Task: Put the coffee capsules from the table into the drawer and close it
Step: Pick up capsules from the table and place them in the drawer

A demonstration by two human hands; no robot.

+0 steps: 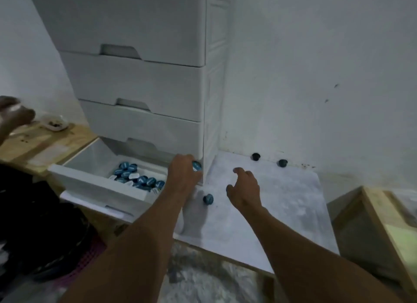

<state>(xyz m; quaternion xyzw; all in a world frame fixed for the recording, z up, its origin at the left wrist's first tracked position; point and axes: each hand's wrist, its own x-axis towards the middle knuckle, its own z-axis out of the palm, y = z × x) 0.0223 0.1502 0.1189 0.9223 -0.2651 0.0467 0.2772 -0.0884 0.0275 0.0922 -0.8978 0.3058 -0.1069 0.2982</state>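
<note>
The bottom drawer (pixel 94 181) of a white plastic drawer unit (pixel 140 81) stands pulled out, with several blue-topped coffee capsules (pixel 137 177) lying inside. My left hand (pixel 182 174) holds one blue capsule (pixel 196 165) at the drawer's right corner, against the unit. My right hand (pixel 244 187) hovers over the white table top (pixel 282 203) with loosely curled fingers and nothing in it. One capsule (pixel 208 199) lies on the table between my hands. Two dark capsules (pixel 256 156) (pixel 282 163) sit by the wall.
Another person's hand (pixel 13 115) reaches in at the far left above a wooden surface (pixel 40 142) with a small white dish (pixel 54 122). A wooden box (pixel 372 230) stands at the right. A dark bag (pixel 40 223) lies lower left.
</note>
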